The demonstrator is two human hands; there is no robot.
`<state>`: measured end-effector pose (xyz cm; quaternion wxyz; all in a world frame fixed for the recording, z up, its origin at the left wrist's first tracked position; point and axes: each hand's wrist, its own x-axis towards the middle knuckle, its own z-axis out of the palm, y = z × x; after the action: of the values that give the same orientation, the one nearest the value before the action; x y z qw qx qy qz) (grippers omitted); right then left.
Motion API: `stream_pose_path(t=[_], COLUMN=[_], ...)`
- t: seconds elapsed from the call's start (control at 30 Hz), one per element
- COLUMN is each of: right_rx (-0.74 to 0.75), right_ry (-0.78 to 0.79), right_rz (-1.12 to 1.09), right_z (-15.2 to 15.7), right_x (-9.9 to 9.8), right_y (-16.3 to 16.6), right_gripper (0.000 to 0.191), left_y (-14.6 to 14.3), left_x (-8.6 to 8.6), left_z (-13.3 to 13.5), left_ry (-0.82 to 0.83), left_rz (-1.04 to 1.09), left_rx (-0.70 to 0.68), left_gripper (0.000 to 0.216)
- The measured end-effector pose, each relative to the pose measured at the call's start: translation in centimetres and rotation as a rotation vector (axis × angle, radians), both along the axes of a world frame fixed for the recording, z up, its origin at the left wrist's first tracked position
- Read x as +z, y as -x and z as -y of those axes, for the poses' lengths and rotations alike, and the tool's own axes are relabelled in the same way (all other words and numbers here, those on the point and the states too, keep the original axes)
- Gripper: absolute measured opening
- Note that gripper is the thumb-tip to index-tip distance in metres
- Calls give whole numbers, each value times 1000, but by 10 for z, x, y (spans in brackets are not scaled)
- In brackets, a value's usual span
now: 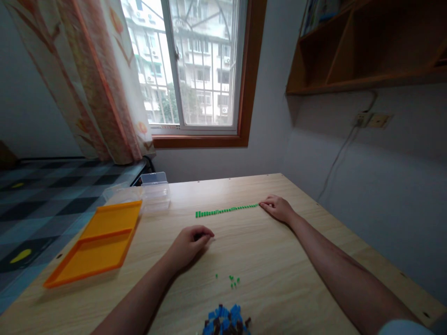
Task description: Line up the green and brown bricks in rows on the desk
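Observation:
A long row of small green pieces (pixel 226 210) lies across the middle of the wooden table (pixel 286 279). My right hand (pixel 276 207) rests at the row's right end, its fingers pinched together and touching the last piece. My left hand (pixel 190 242) lies on the table below the row's left end, fingers curled into a loose fist; whether anything is inside is hidden. A few loose green pieces (pixel 233 280) sit nearer to me. A heap of blue and dark pieces (pixel 226 321) lies at the table's near edge.
An open orange tray (pixel 96 242) lies at the table's left side. A clear plastic box (pixel 155 191) stands behind it near the far left corner. A window, a curtain and a wooden wall shelf are beyond the table; a bed is to the left.

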<state>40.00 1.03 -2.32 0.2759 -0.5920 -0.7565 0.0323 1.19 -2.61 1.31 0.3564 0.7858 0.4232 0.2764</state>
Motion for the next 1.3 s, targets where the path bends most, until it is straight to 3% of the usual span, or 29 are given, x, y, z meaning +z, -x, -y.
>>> stream_pose_path(t=[1.3], right_rx=[-24], right_ry=[-50], right_rz=[-12], right_z=[-1], right_x=[-1], right_y=[-1], right_gripper=[28], left_y=[-2], left_x=[4], left_z=[3], left_ry=[7], left_rz=[3], left_rx=[14], left_gripper=[29])
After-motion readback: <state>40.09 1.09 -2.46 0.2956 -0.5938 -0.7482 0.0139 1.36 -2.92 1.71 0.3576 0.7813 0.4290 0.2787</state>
